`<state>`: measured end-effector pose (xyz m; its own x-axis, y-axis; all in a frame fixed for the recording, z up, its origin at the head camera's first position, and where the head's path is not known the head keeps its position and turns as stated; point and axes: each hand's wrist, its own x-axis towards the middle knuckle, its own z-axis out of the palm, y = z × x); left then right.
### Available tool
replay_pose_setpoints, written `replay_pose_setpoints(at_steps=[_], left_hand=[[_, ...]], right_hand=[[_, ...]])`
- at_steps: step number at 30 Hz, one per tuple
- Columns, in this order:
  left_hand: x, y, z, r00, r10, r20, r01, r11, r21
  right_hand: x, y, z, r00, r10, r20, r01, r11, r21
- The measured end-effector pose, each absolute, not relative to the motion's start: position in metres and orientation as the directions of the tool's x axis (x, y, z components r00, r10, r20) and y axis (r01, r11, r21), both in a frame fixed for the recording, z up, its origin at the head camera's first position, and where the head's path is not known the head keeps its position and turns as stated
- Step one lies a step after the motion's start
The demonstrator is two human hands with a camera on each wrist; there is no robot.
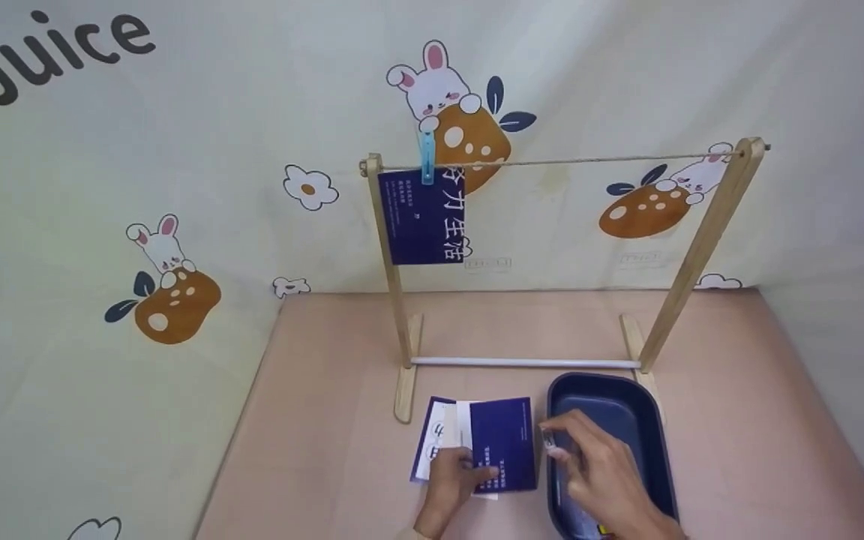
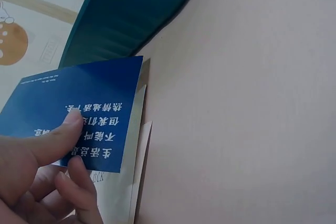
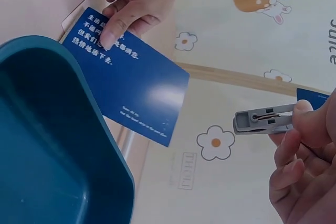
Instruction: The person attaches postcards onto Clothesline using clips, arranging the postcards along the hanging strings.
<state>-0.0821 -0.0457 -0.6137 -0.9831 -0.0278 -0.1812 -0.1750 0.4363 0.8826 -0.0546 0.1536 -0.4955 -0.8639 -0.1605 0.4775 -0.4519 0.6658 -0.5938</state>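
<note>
My left hand [image 1: 447, 480] pinches a dark blue card [image 1: 505, 439] with white printed text, its thumb lying across the front. In the left wrist view, the fingers curl under the card's lower edge. Behind the held card are more cards [image 1: 433, 442] with white faces, partly covered. Above the near tray, my right hand [image 1: 604, 469] pinches a grey clothespin [image 3: 262, 120] between thumb and fingers. The clothespin is a short way right of the held card and does not touch it.
A wooden rack [image 1: 694, 262] stands behind the hands with a string [image 1: 589, 160] across its top. At its left end, a light blue clothespin [image 1: 427, 159] holds another blue card [image 1: 423, 225]. A dark blue tray [image 1: 553, 487] lies at the right, a yellow item [image 1: 604, 529] inside it.
</note>
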Motion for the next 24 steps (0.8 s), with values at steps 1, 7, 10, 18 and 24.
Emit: replay_pose_setpoints(at_steps=[1, 7, 10, 18, 24], left_hand=[[-0.083, -0.046, -0.614, -0.981, -0.028, -0.192, -0.186, 0.423, 0.887], [-0.087, -0.046, -0.611, -0.971, -0.056, -0.234, -0.237, 0.393, 0.888], [-0.089, -0.047, -0.61, -0.972, -0.054, -0.231, -0.233, 0.386, 0.893], [-0.095, -0.053, -0.606, -0.975, -0.031, -0.22, -0.218, 0.33, 0.918], [-0.1, -0.06, -0.601, -0.981, -0.022, -0.192, -0.187, 0.35, 0.918]], right_hand=[[-0.055, 0.154, -0.496, -0.86, -0.159, 0.484, -0.458, 0.661, -0.595], [-0.058, 0.154, -0.5, -0.842, -0.144, 0.52, -0.484, 0.628, -0.61], [-0.059, 0.155, -0.502, -0.855, -0.133, 0.502, -0.473, 0.6, -0.646], [-0.064, 0.157, -0.512, -0.833, -0.157, 0.53, -0.528, 0.51, -0.679], [-0.07, 0.157, -0.516, -0.783, -0.154, 0.602, -0.594, 0.472, -0.651]])
